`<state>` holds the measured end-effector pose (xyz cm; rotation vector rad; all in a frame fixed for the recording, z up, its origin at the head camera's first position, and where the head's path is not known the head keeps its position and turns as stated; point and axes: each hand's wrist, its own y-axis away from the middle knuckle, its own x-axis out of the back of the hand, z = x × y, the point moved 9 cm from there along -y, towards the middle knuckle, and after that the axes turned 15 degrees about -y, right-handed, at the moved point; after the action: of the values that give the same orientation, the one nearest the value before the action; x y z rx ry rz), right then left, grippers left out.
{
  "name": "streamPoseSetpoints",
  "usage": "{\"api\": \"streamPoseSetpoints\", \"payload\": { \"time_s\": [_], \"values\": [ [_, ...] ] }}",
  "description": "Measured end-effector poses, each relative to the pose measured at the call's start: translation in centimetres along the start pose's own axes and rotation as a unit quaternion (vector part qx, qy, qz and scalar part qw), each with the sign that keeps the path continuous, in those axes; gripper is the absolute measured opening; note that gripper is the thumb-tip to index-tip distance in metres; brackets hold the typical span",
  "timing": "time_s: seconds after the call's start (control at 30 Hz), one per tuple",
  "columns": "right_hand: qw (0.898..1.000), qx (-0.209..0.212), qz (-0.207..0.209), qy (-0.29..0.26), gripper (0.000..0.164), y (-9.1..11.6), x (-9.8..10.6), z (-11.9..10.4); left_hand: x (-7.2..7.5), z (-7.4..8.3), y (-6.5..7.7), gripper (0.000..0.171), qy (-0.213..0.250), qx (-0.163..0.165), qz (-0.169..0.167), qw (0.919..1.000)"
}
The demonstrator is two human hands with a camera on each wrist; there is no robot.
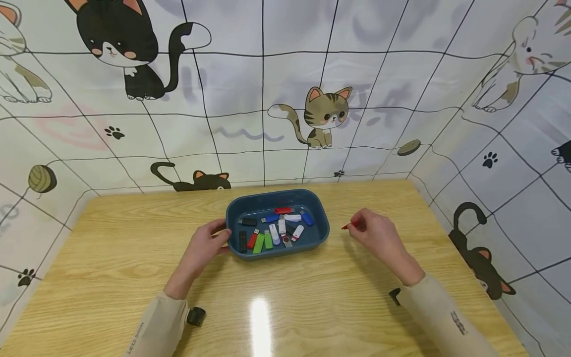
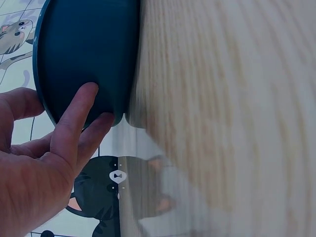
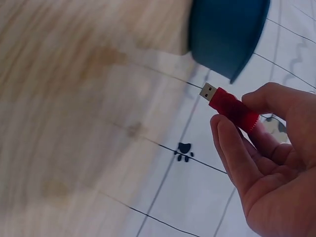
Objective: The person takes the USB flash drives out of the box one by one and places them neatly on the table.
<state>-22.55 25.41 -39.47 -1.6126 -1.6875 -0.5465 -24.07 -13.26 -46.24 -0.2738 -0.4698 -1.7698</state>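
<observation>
A dark blue plastic bin (image 1: 280,254) stands on the table with several USB flash drives in it, among them a red one (image 1: 252,239), a green one (image 1: 258,243) and a white one (image 1: 274,234). My left hand (image 1: 206,246) grips the bin's left end, its thumb at the rim and its fingers against the outer wall (image 2: 94,44). Right of the bin, my right hand (image 1: 373,233) pinches a red USB flash drive (image 3: 234,109) between thumb and fingers. Its metal plug points away from the palm, and it is held apart from the bin.
The wooden table (image 1: 303,307) reaches back to a wall covering (image 1: 241,99) printed with cats and grid lines. Another printed panel (image 1: 526,198) stands along the right side. Dark straps show at both sleeve cuffs.
</observation>
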Motion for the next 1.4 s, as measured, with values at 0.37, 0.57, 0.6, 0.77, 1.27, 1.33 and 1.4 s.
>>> {"api": "streamPoseSetpoints", "payload": {
  "time_s": [0.37,0.57,0.6,0.77,1.27,1.33,1.4],
  "values": [
    [0.998,-0.034,-0.044,0.031,0.011,-0.5,-1.8,2.5,0.0,-0.1,0.0,0.046,-0.003,-0.001,0.001,1.0],
    [0.994,-0.061,-0.069,0.057,0.012,0.0,-2.1,3.2,0.1,-0.1,0.1,0.046,-0.001,0.001,0.002,1.0],
    [0.993,-0.066,-0.076,0.061,0.013,0.0,-2.3,3.3,0.1,-0.1,0.1,0.046,-0.001,0.001,0.002,1.0],
    [0.987,-0.083,-0.108,0.081,0.021,0.5,-2.9,3.6,0.1,-0.1,0.0,0.047,-0.003,0.0,0.003,1.0],
    [0.984,-0.109,-0.119,0.071,0.011,1.6,-3.2,3.5,0.0,-0.1,0.0,0.045,-0.007,0.004,0.007,0.9999],
    [0.984,-0.112,-0.12,0.073,0.012,1.9,-3.2,3.4,0.0,-0.1,0.0,0.045,-0.008,0.004,0.007,0.9999],
    [0.983,-0.114,-0.122,0.073,0.014,2.2,-3.3,3.4,0.1,-0.1,0.0,0.046,-0.008,0.004,0.007,0.9999]
  ]
}}
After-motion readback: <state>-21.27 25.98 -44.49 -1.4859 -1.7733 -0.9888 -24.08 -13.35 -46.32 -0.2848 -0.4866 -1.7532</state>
